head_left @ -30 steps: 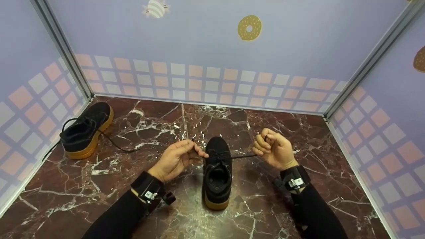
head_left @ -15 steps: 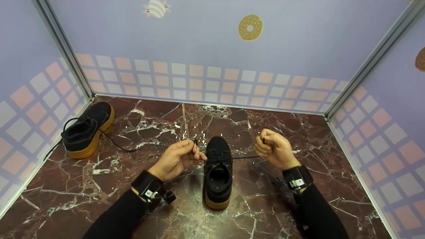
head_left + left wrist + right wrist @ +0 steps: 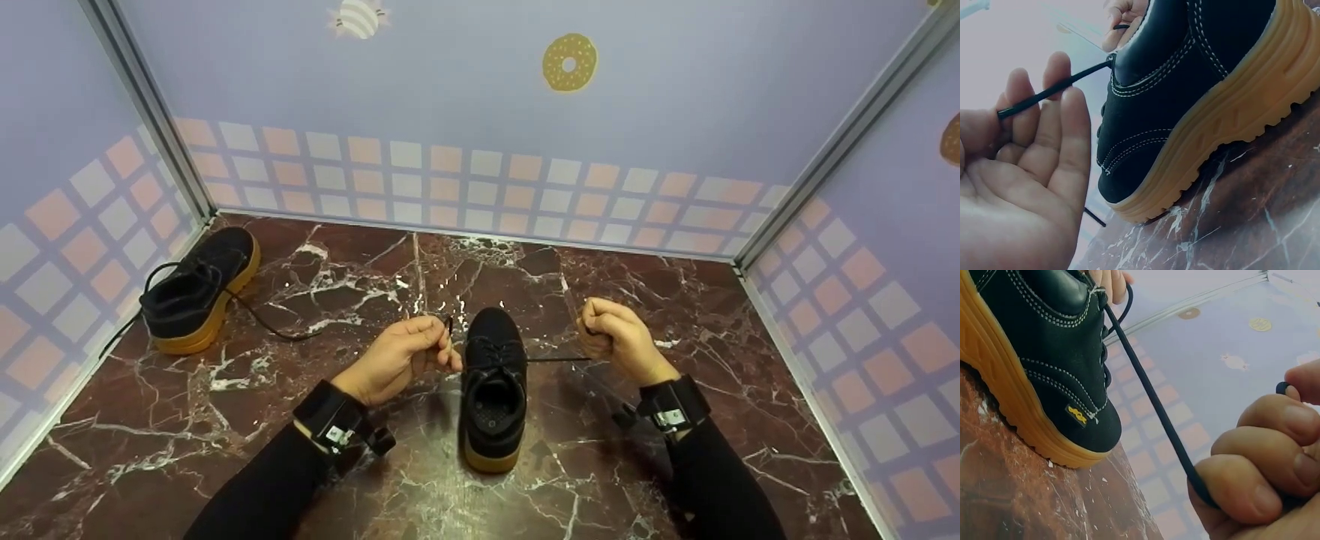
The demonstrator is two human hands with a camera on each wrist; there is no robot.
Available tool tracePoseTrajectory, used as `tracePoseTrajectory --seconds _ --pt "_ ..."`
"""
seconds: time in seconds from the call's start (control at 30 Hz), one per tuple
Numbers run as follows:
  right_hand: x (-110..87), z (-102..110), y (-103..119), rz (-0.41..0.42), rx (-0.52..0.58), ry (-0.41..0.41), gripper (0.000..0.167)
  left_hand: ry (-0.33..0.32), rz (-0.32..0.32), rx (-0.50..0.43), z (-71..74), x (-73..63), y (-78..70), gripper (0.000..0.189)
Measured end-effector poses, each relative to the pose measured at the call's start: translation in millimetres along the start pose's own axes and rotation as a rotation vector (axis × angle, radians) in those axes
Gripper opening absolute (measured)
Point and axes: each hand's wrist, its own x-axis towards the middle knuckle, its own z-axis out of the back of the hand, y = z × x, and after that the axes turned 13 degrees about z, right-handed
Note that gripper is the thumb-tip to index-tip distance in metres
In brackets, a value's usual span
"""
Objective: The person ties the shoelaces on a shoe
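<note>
Shifted slightly outward since earlier, head view: left hand (image 3: 394,360); shoe (image 3: 495,375) between it and right hand (image 3: 622,337). Left wrist: lace end (image 3: 1051,91), gripped. Right wrist: other end (image 3: 1151,396), taut, fist-clenched. Step, apparently: tightening; next calls for even pull.

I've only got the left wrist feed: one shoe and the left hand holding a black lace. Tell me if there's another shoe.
Observer: Yes. A second shoe sits by the left wall.
Operator: Describe the side of this shoe that I can't see.
Observer: Its right side carries a small patch with a yellow mark, near the toe.
Operator: Now report on the right hand; I get only part of it at the top edge.
Observer: A black lace runs straight from the shoe into its curled fingers.
</note>
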Motion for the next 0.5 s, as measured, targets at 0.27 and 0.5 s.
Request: tracePoseTrajectory --seconds 0.27,0.5 --pt "-2.1 5.8 -3.3 -0.05 -0.037 -0.002 0.017 -0.068 0.046 0.08 -2.6 -1.6 -3.4 0.03" --pt "-2.6 11.6 -1.6 -0.062 -0.052 0.034 0.016 -0.06 0.052 0.098 -1.3 -2.2 -4.8 0.03"
